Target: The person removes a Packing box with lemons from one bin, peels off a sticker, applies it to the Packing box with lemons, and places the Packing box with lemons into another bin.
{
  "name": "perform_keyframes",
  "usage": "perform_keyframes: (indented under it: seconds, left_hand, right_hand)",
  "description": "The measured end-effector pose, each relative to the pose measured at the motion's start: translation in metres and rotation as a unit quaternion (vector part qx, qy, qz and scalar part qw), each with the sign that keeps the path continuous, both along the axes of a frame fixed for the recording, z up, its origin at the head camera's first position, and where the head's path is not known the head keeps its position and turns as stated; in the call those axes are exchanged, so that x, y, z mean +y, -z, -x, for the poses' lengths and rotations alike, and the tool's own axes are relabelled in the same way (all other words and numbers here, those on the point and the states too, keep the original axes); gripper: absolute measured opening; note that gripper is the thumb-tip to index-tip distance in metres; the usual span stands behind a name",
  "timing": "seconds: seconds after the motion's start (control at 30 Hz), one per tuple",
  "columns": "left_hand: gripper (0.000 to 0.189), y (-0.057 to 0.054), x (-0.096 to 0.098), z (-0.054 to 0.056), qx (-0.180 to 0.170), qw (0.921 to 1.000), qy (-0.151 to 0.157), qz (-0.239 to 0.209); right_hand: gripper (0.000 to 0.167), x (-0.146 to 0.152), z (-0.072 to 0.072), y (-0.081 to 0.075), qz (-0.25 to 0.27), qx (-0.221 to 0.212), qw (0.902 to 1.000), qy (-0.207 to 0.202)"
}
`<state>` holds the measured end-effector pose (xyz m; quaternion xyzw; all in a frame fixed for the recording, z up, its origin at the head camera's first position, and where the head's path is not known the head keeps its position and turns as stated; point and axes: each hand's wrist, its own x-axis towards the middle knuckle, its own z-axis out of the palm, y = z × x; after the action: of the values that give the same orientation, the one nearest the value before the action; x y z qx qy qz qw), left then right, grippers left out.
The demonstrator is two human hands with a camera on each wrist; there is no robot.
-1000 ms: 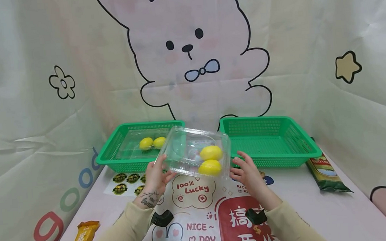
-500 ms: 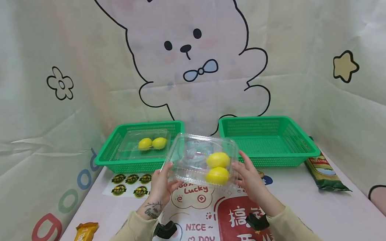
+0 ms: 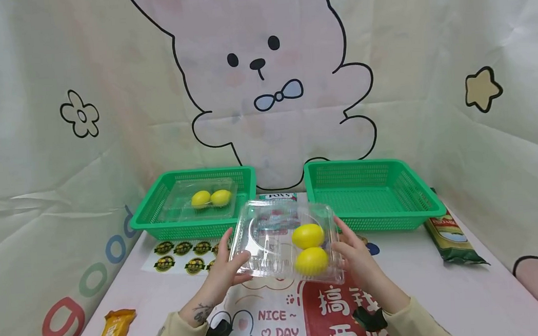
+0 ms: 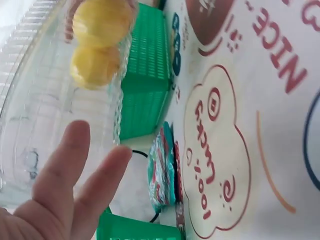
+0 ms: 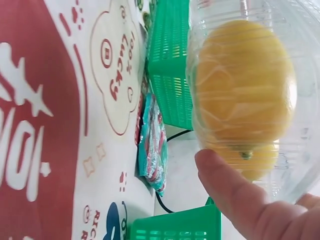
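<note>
A clear plastic clamshell box (image 3: 267, 263) hangs above the table, tilted toward me, held between both hands. Two yellow lemons (image 3: 308, 236) lie in its right half, one nearer me than the other. My left hand (image 3: 220, 276) grips the left side, thumb on the near face and fingers underneath. On the opposite side, my right hand (image 3: 360, 257) holds the edge beside the lemons. The left wrist view has two left fingers (image 4: 102, 185) under the box (image 4: 45, 115). In the right wrist view, a fingertip (image 5: 207, 162) is right at the box wall, near a lemon (image 5: 245, 82).
At the back left, a green basket (image 3: 185, 229) contains another clear box (image 3: 179, 207) with two lemons. A second green basket (image 3: 378, 223) stands at the right. Between them lies a FOX'S packet (image 3: 277, 197). Stickers (image 3: 164, 264), an orange packet (image 3: 115, 334) and a green bag (image 3: 453, 239) lie around.
The box with its lemons has come lower and nearer, shifting slightly right. My right hand has closed in on its right edge, and the FOX'S packet now shows behind it.
</note>
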<state>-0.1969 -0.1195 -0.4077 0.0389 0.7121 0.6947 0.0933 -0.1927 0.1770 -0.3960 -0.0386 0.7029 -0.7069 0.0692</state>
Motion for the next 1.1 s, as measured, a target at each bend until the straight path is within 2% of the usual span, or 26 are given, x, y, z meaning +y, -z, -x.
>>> perform_keyframes:
  seconds: [0.1, 0.23, 0.4, 0.57, 0.7, 0.83, 1.1]
  left_hand:
    - [0.082, 0.006, -0.003, -0.004, 0.006, 0.9995, 0.023, 0.022]
    - [0.084, 0.012, -0.005, -0.011, 0.011, 0.9966, 0.037, 0.072]
    - [0.081, 0.02, -0.005, -0.014, 0.016, 0.9856, 0.047, 0.162]
    - [0.079, 0.031, -0.004, -0.011, 0.009, 0.9767, 0.053, 0.208]
    - [0.075, 0.039, -0.002, -0.01, 0.003, 0.98, 0.047, 0.193]
    - [0.067, 0.046, -0.001, -0.009, 0.015, 0.9842, 0.035, 0.173]
    - [0.06, 0.057, 0.0, 0.005, 0.047, 0.9861, -0.014, 0.159]
  right_hand:
    - [0.068, 0.002, -0.005, 0.003, -0.019, 0.003, 0.9998, -0.004]
    - [0.069, 0.004, -0.011, 0.009, -0.037, -0.005, 0.9993, -0.005]
    - [0.067, 0.006, -0.014, 0.024, -0.044, -0.031, 0.9985, 0.007]
    - [0.066, 0.007, -0.013, 0.039, -0.061, -0.046, 0.997, 0.012]
    - [0.069, 0.007, -0.011, 0.046, -0.084, -0.046, 0.9954, 0.012]
    - [0.069, 0.006, -0.007, 0.051, -0.095, -0.045, 0.9944, 0.013]
    - [0.068, 0.002, 0.008, 0.06, -0.062, -0.06, 0.9962, 0.011]
